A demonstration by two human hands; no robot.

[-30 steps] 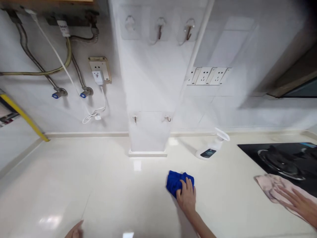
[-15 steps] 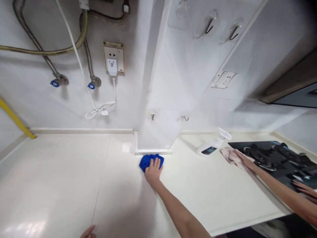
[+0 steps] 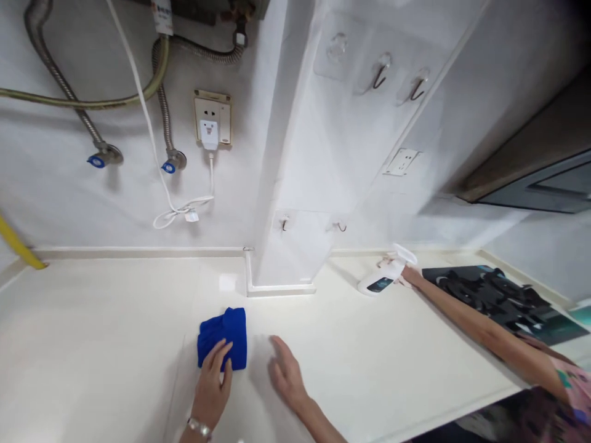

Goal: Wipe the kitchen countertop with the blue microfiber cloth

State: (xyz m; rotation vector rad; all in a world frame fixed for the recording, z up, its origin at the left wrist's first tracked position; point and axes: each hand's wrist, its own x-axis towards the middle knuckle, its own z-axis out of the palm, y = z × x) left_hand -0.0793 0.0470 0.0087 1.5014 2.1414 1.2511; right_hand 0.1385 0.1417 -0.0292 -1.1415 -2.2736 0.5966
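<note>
A crumpled blue cloth (image 3: 228, 335) lies on the cream countertop (image 3: 106, 326), in front of the white wall pillar (image 3: 295, 246). My left hand (image 3: 212, 384), with a bracelet at the wrist, rests on the near edge of the cloth, fingers flat and stretched over it. My right hand (image 3: 287, 375) lies flat on the bare counter just right of the cloth, fingers apart, holding nothing.
Another person's arm (image 3: 466, 317) reaches from the right to a white spray bottle (image 3: 381, 280) lying beside the pillar. A black gas stove (image 3: 498, 295) sits at the far right. Hoses, valves and a plugged socket (image 3: 211, 120) are on the wall. The counter's front edge (image 3: 443, 415) runs at lower right.
The blue cloth has moved left and nearer to me, away from the pillar's base. My right hand has come off it, and my left hand now lies on it. The other person's hand has reached the spray bottle.
</note>
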